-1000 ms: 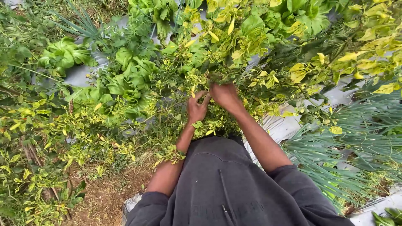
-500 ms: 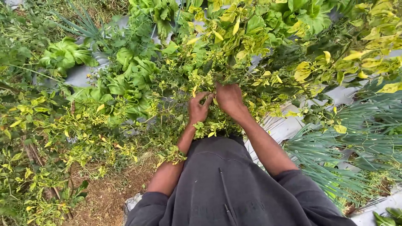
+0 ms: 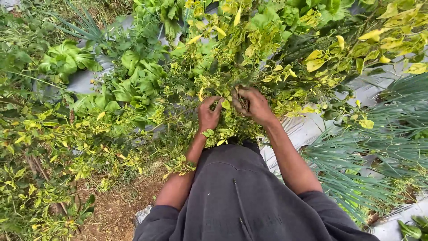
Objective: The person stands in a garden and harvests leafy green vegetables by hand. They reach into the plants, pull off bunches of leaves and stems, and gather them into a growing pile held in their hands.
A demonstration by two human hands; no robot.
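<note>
Closest in, the dark grey sweatshirt fills the bottom of the view, sleeves pushed up and both bare forearms reaching forward into a tangle of yellow-green leaves.

The left hand sits about where it was a second ago, fingers curled narrow around a thin leafy sprig at the near edge of the bush. The right hand is what has moved: it has slid a little to the right and turned, and its fingers are now closed in a fist around a clump of stems inside the bush, where before the hand lay flatter on the leaves. To my eye the picking has gone from feeling around to a firm hold on the stems, with both hands close together, nearly touching.

Further out, lettuce plants grow to the left on grey plastic sheeting, thin green onion blades fan out at the right, and bare soil shows at lower left.
</note>
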